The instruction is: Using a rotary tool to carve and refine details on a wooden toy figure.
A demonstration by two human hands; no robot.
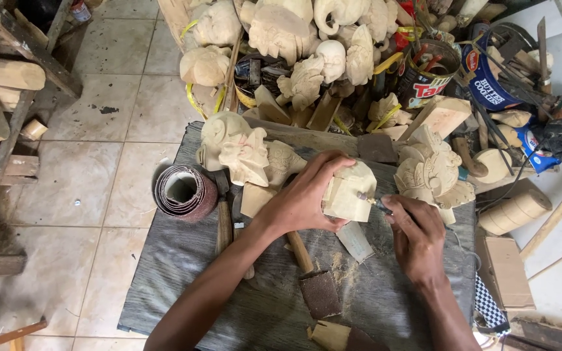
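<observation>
Head view looks down on a grey mat (183, 273) spread over the desk, with both bare hands at work in the middle of the frame. The left hand (304, 195) is clamped around a pale wooden carving (351, 192), fingers curled over its top and thumb beneath, holding it just above the mat. The right hand (416, 235) is closed in a pinch on a thin metal-tipped tool (371, 201), whose tip touches the carving's right-hand face.

The tool's long axis runs from lower right to upper left, from the right hand's fingers towards the carving, so the carving lies immediately up and left of that grip. The left hand is the nearer one, since it is already wrapped on the wood.

A roll of sandpaper (185, 192) sits at the mat's left edge. A wooden-handled tool (300, 250) lies below the left wrist, and a sandpaper scrap (320, 294) lies lower still. Finished carved figures (242, 153) stand at the upper left of the mat, another carved head (429, 174) stands right of the work, and more carvings are heaped across the top of the frame.
</observation>
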